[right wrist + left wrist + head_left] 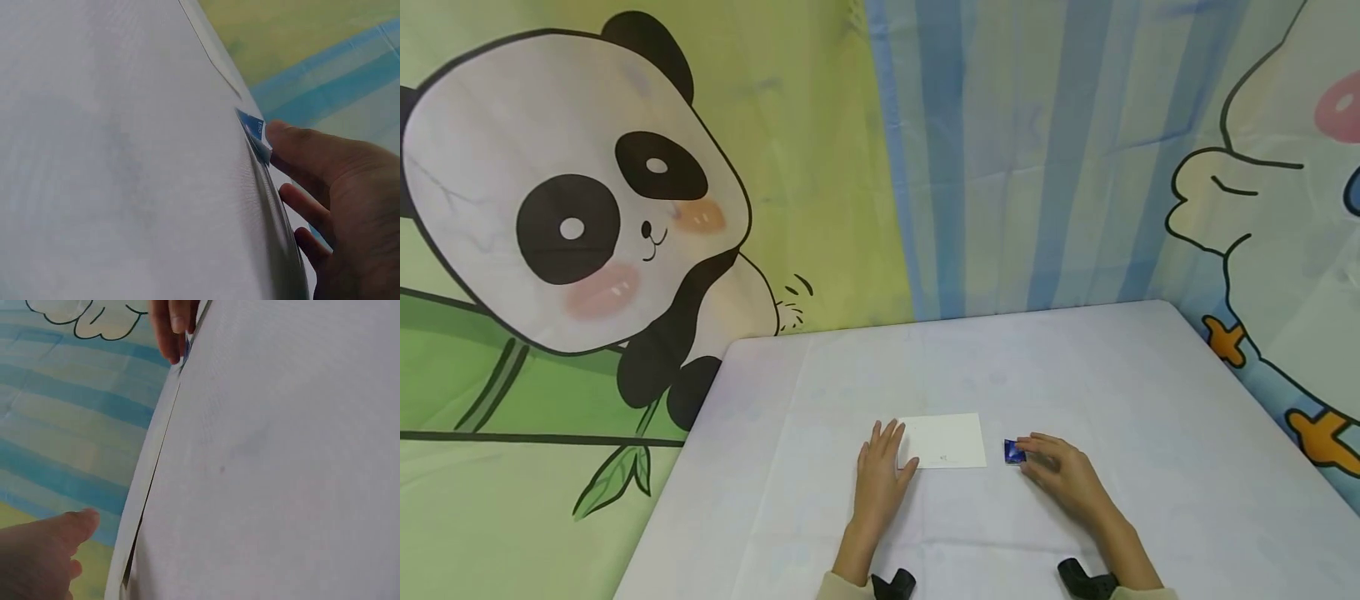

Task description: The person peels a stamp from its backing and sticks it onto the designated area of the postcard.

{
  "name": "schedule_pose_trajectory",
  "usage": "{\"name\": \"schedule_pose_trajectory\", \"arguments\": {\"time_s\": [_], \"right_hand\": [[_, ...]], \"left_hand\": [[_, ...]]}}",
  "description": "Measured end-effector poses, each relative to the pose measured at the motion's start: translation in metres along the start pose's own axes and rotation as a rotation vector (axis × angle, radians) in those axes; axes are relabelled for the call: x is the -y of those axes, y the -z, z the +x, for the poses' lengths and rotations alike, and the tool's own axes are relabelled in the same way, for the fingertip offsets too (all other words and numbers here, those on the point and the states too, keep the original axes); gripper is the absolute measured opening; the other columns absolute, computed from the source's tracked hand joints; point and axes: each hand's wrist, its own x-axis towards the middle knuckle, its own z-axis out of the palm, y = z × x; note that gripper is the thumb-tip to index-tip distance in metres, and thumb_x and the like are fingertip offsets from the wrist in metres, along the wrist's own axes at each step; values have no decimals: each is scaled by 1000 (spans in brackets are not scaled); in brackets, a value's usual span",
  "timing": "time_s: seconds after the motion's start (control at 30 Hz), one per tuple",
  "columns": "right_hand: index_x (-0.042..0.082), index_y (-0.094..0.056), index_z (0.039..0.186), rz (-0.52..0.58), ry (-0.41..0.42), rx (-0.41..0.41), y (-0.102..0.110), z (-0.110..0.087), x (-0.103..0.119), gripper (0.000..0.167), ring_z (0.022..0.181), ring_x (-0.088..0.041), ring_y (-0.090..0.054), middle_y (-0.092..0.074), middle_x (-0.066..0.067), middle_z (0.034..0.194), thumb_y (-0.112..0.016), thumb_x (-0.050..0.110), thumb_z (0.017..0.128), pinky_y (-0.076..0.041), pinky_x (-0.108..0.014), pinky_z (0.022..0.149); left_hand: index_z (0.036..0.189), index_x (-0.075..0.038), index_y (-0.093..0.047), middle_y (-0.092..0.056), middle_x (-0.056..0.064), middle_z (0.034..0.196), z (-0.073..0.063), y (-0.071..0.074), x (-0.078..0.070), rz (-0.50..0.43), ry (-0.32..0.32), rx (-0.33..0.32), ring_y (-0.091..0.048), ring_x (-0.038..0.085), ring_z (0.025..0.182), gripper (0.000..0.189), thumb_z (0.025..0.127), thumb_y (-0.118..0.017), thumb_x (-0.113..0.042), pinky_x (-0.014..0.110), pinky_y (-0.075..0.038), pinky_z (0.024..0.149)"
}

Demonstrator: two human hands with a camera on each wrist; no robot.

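Note:
A white sheet of paper [943,440], with a tiny mark near its front edge, lies flat on the table. My left hand [878,479] rests at the sheet's left edge with its fingers straight and spread. Right of the paper, and apart from it, is a small flat blue piece [1014,452] like a packet or card; its exact kind is unclear. My right hand [1067,477] pinches its right side between thumb and fingers. In the right wrist view the blue piece [253,128] shows pale lettering and a bent side beside the fingertips.
A white cloth [820,392] covers the table, with light creases. Behind it hangs a curtain [1000,167] with a panda [572,108] on the left and a white cartoon figure on the right. Black straps [1086,581] sit at both wrists.

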Motion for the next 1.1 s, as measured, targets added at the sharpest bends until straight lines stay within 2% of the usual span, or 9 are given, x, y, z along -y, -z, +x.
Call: {"name": "schedule_pose_trajectory", "arguments": {"time_s": [0.2, 0.47, 0.73, 0.87, 1.1], "right_hand": [[13, -70, 104, 32, 8, 17, -3, -3, -6, 30, 111, -35, -52, -62, -12, 115, -77, 15, 74, -37, -55, 89], [13, -72, 100, -5, 31, 21, -5, -5, -7, 26, 111, -35, -52, -62, -10, 115, -76, 14, 75, -35, -58, 87], [15, -74, 96, -38, 36, 12, -5, -1, -7, 22, 111, -36, -51, -62, -12, 116, -77, 15, 74, -33, -59, 88], [15, -74, 95, -55, 40, 3, -5, 0, -7, 22, 110, -36, -53, -62, -13, 116, -77, 15, 74, -36, -57, 88], [15, -74, 93, -45, 30, -25, -9, -4, -9, 22, 108, -35, -54, -64, -9, 112, -78, 13, 72, -38, -56, 86]], "left_hand": [[136, -6, -44, -38, 7, 143, -8, -10, 8, -29, -8, 68, -23, 30, 135, 60, 86, -64, -32, 53, -23, 103], [132, 0, -47, -44, 10, 139, -14, -16, 12, 40, -39, 46, -29, 32, 133, 59, 86, -64, -34, 52, -22, 103], [132, 0, -48, -43, 10, 140, -12, -17, 14, 72, -44, 42, -31, 30, 132, 57, 88, -60, -36, 50, -20, 105], [131, 0, -49, -43, 10, 139, -11, -17, 14, 81, -55, 32, -34, 30, 130, 57, 88, -61, -36, 50, -21, 104], [130, 0, -49, -43, 10, 139, -12, -18, 14, 73, -43, 59, -34, 30, 130, 57, 88, -60, -36, 50, -21, 105]]}}
